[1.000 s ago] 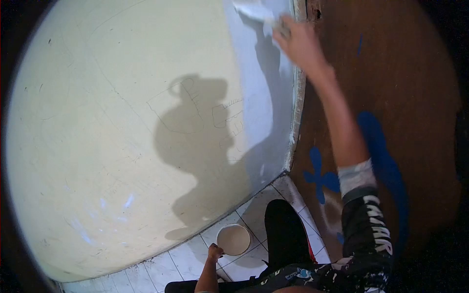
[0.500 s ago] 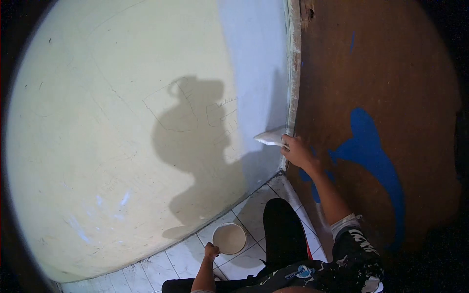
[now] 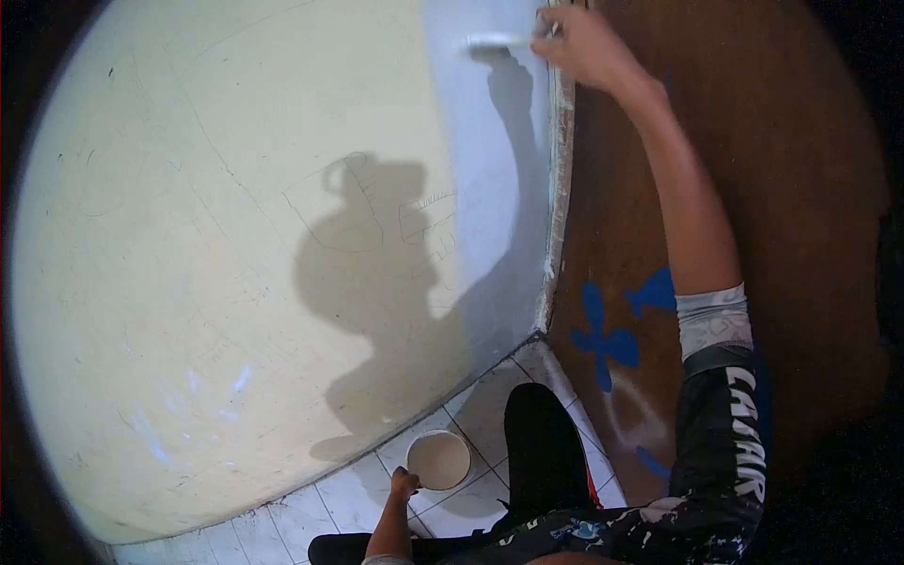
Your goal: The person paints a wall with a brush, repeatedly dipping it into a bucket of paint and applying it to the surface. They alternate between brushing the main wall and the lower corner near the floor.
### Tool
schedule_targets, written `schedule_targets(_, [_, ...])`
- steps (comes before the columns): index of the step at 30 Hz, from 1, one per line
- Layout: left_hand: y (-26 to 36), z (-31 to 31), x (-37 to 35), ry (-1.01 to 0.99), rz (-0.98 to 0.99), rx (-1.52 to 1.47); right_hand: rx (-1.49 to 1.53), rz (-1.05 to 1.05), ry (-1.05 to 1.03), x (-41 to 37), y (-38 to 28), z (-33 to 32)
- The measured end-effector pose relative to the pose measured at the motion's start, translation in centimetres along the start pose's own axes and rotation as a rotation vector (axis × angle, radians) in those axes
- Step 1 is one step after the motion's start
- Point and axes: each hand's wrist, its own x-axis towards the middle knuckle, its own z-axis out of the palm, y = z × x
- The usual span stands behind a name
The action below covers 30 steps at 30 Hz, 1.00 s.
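High up near the wall's right edge, my right hand is closed round the handle of a paintbrush. Its pale bristles point left and meet the freshly coloured strip, light bluish white against the cream wall. Motion blurs the brush a little. Down by the floor, my left hand grips the rim of a round paint bucket, which holds pale beige-looking liquid. The fingers on the rim show only in part.
A narrow worn door frame divides the wall from a brown wooden door with blue painted shapes. White tiles cover the floor. My knee is bent beside the bucket. My shadow falls across the wall.
My right hand has swept the brush upward along the wall's right edge, from near the bottom to near the top. My left hand and the bucket have hardly moved.
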Motion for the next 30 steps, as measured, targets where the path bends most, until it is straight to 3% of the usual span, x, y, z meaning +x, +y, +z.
schedule_targets(2, [-0.1, 0.2, 0.2, 0.008, 0.009, 0.049, 0.081, 0.176, 0.089, 2.1, -3.3, -4.8])
schedule_targets(5, [0.4, 0.2, -0.2, 0.035, -0.009, 0.084, 0.12, 0.136, 0.301, 4.2, -4.6, -6.8])
schedule_targets(7, [-0.7, 0.1, 0.2, 0.013, 0.077, 0.071, 0.14, 0.163, 0.27, 4.8, -6.0, -6.7])
schedule_targets(9, [0.7, 0.4, -1.3, 0.044, 0.035, 0.032, 0.043, 0.065, 0.346, 4.8, -6.3, -4.3])
schedule_targets(10, [1.3, 0.5, -2.0, 0.076, -0.009, -0.005, 0.092, 0.123, 0.233, 4.3, -6.7, -2.8])
schedule_targets(16, [0.4, 0.1, -1.2, 0.048, 0.019, 0.097, 0.063, 0.127, 0.081, -8.8, -5.5, 9.4])
schedule_targets(23, [-2.4, -0.3, 2.4, 0.044, 0.032, 0.073, 0.258, 0.284, -0.32, -25.8, -7.1, 14.3])
schedule_targets(25, [-4.7, -0.6, 4.4, -0.056, 0.36, 0.482, 0.312, 0.318, -0.411, -29.5, -7.5, 15.2])
schedule_targets(26, [-4.4, -0.2, 3.7, -0.053, 0.353, 0.48, 0.338, 0.403, -0.511, -31.3, -7.5, 16.0])
schedule_targets(28, [-1.3, 0.9, 0.8, 0.148, 0.075, 0.251, 0.377, 0.486, -0.621, -34.8, -7.2, 18.4])
schedule_targets(30, [-0.3, 1.0, -0.7, 0.182, 0.066, 0.192, 0.407, 0.523, -0.651, -37.7, -6.7, 20.9])
